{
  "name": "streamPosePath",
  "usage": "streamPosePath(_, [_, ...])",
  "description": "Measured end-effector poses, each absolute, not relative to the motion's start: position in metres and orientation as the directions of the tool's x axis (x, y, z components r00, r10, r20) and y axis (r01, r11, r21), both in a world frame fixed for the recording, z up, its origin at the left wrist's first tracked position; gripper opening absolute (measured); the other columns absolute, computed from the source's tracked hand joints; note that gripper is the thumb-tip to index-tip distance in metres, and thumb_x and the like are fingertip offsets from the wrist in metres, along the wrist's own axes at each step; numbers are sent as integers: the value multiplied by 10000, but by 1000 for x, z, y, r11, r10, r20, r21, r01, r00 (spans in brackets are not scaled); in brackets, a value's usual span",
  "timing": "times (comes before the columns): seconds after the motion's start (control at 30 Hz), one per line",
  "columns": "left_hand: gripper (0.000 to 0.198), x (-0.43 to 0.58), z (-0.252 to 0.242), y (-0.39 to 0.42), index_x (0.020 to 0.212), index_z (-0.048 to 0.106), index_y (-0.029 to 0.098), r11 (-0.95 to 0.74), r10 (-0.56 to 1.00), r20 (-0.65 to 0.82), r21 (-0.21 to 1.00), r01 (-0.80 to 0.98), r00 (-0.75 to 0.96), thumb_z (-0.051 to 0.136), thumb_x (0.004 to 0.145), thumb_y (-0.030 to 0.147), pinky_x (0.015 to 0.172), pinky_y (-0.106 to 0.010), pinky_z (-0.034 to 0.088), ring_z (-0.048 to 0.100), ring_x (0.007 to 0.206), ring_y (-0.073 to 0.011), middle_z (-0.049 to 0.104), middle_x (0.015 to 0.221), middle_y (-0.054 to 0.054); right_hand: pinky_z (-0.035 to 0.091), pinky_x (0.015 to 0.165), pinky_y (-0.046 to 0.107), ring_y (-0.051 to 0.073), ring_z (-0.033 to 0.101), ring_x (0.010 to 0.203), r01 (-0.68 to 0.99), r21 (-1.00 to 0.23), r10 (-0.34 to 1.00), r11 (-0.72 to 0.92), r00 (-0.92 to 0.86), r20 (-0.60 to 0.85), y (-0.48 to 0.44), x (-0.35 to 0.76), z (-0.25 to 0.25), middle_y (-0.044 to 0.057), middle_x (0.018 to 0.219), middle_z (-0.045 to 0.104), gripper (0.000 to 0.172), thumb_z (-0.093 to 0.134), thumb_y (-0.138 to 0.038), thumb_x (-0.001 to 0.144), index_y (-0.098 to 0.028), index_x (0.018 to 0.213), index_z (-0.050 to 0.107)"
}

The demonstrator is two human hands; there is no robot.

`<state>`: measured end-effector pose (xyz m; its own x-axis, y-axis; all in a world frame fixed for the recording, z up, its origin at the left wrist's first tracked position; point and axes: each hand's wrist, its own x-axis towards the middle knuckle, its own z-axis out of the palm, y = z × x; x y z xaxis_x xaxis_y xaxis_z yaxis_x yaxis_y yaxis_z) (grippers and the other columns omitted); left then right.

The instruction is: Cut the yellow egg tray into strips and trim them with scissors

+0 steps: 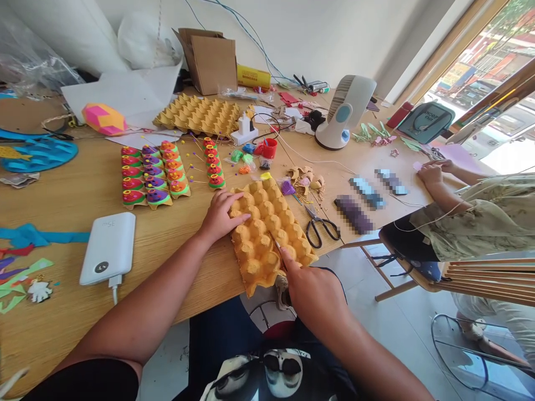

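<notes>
The orange egg tray (261, 223) lies domes-up at the lower centre of the frame, on the near edge of the tabletop (75, 200), with its near corner hanging over that edge. This probably gives the right hand (311, 289) room to come at it from below and in front. The left hand (219, 214) lies flat on the tray's left rim with its grip wide, fingers spread and holding nothing, apparently pinning the tray so it cannot slide. That forearm reaches in from the lower left, nearly straight. The right hand's grip is closed around a thin blade (276, 244), with the index finger stretched along it and the tip sitting in a groove between domes. The wrist is bent down and the forearm rises from the lower right. Black scissors (321, 228) rest just right of the tray, and rows of painted cups (154, 172) stand upper left of it. A co-worker's hand (430, 172) rests at the right.
</notes>
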<state>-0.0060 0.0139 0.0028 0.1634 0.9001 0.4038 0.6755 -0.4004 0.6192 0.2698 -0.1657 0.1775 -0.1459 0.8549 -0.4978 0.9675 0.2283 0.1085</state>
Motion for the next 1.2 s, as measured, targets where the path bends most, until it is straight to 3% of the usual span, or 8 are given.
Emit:
streamPosePath(0.27, [674, -8, 0, 15, 1532, 761, 283, -400, 899, 407, 617, 678, 160, 908, 923, 533, 1412, -658, 386, 571, 1526, -426, 721, 1418, -129, 467, 643, 319, 251, 897, 914, 964, 114, 848, 240, -151, -508, -192, 280, 176, 93, 1010, 902, 777, 547, -157, 1173, -265, 1917, 349])
streamPosePath(0.47, [687, -9, -1, 16, 1543, 756, 291, -415, 893, 415, 617, 668, 172, 916, 922, 537, 1425, -657, 367, 558, 1538, -424, 722, 1403, -123, 494, 677, 306, 247, 897, 974, 959, 104, 860, 262, -183, -477, -181, 278, 164, 121, 1085, 909, 769, 539, -168, 1174, -263, 1915, 356])
streamPosePath(0.6, [677, -9, -1, 16, 1538, 758, 293, -419, 890, 422, 612, 670, 171, 912, 928, 543, 1422, -664, 368, 559, 1532, -424, 719, 1406, -124, 479, 659, 289, 226, 881, 895, 958, 116, 875, 263, -186, -447, -188, 284, 163, 97, 1005, 901, 788, 588, -175, 1161, -261, 1911, 362])
streamPosePath(0.87, [699, -9, 0, 15, 1551, 748, 272, -407, 897, 406, 612, 678, 173, 889, 930, 562, 1424, -653, 366, 553, 1542, -418, 720, 1415, -134, 524, 702, 300, 243, 905, 994, 957, 99, 859, 273, -196, -474, -184, 279, 165, 124, 1098, 914, 747, 523, -155, 1187, -240, 1912, 362])
streamPosePath(1.07, [693, -9, 3, 14, 1534, 753, 293, -382, 910, 383, 623, 683, 159, 901, 908, 551, 1427, -669, 356, 548, 1543, -423, 720, 1422, -128, 505, 662, 296, 230, 899, 920, 952, 124, 843, 280, -182, -506, -192, 282, 170, 102, 1015, 903, 820, 573, -121, 1150, -241, 1922, 326])
streamPosePath(1.2, [695, -9, 4, 14, 1537, 753, 284, -377, 913, 374, 626, 682, 161, 897, 909, 543, 1427, -656, 360, 546, 1546, -422, 717, 1433, -133, 531, 690, 303, 241, 905, 980, 955, 105, 846, 279, -192, -497, -183, 278, 168, 125, 1079, 909, 771, 540, -152, 1177, -228, 1918, 338])
